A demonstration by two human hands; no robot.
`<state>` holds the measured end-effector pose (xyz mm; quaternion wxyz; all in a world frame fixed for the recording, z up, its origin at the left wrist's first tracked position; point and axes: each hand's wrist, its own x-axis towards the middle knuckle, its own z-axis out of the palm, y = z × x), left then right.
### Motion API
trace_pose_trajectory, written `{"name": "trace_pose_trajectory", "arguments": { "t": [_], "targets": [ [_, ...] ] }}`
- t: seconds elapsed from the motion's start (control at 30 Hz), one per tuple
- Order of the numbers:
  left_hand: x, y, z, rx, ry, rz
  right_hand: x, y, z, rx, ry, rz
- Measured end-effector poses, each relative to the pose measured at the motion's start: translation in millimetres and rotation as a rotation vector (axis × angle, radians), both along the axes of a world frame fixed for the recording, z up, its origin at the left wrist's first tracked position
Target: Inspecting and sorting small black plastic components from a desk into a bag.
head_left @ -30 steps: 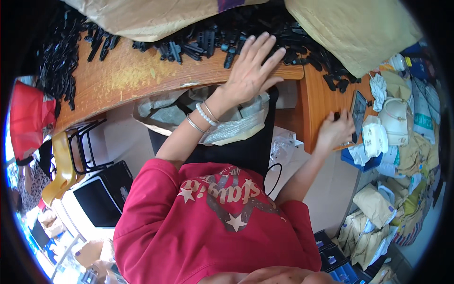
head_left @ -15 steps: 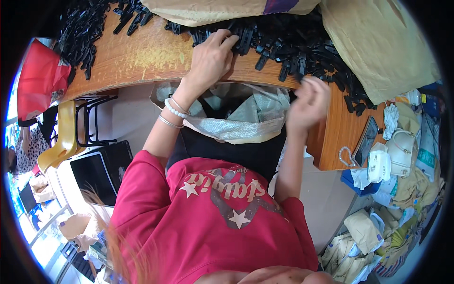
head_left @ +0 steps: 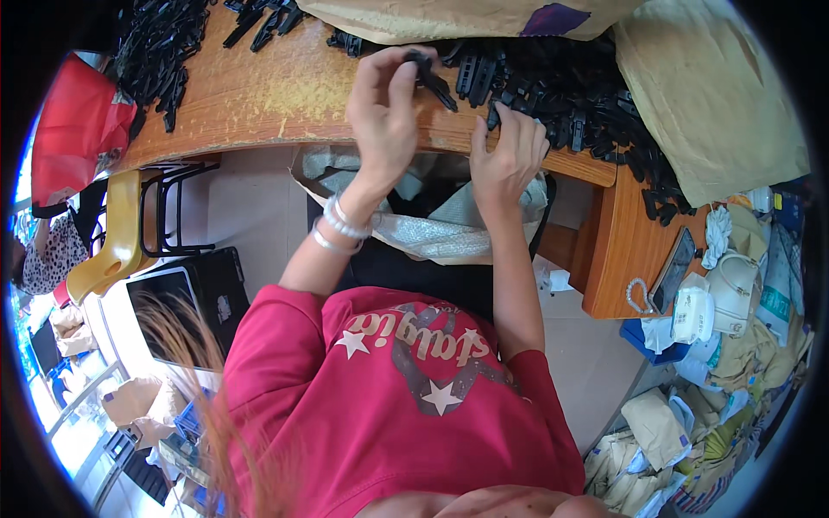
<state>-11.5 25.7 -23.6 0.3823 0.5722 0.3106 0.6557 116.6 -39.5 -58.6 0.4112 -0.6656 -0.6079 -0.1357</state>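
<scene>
A worn wooden workbench (head_left: 259, 95) runs across the top, its edge bowed by the lens, and a lower wooden side table (head_left: 626, 250) butts against its right end. Large brown paper sacks (head_left: 717, 95) lie over the far side. The floor (head_left: 250, 207) beneath is pale and smooth. At the left stand a yellow plastic chair (head_left: 117, 237) and a black metal stool frame (head_left: 177, 211) — just beside them, a dark box with a pale panel (head_left: 186, 298). A red bag (head_left: 73, 129) hangs at the bench's left end. Flattened brown bags and packets (head_left: 691, 432) pile up at the lower right. Bright daylight comes in from the lower left.
</scene>
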Motion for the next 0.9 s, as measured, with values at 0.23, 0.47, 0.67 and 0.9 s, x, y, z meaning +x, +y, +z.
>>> {"name": "trace_pose_trajectory", "arguments": {
  "t": [0.23, 0.47, 0.67, 0.9],
  "targets": [
    [-39.4, -42.7, 8.8, -0.865, -0.133, -0.572, 3.0, -15.2, 16.1, 0.092, 0.288, 0.029],
    [-38.4, -36.6, 22.3, -0.695, 0.299, -0.798, 9.3, -48.9, 46.2, -0.192, 0.651, 0.511],
    [-32.1, -49.5, 25.0, -0.477, 0.575, -0.681, -5.7, -54.9, 41.4, -0.06, 0.594, 0.406],
    [-32.0, -55.7, 22.5, -0.128, 0.608, -0.477, -6.0, -53.4, 41.7, -0.092, 0.837, 0.443]
  ]
}}
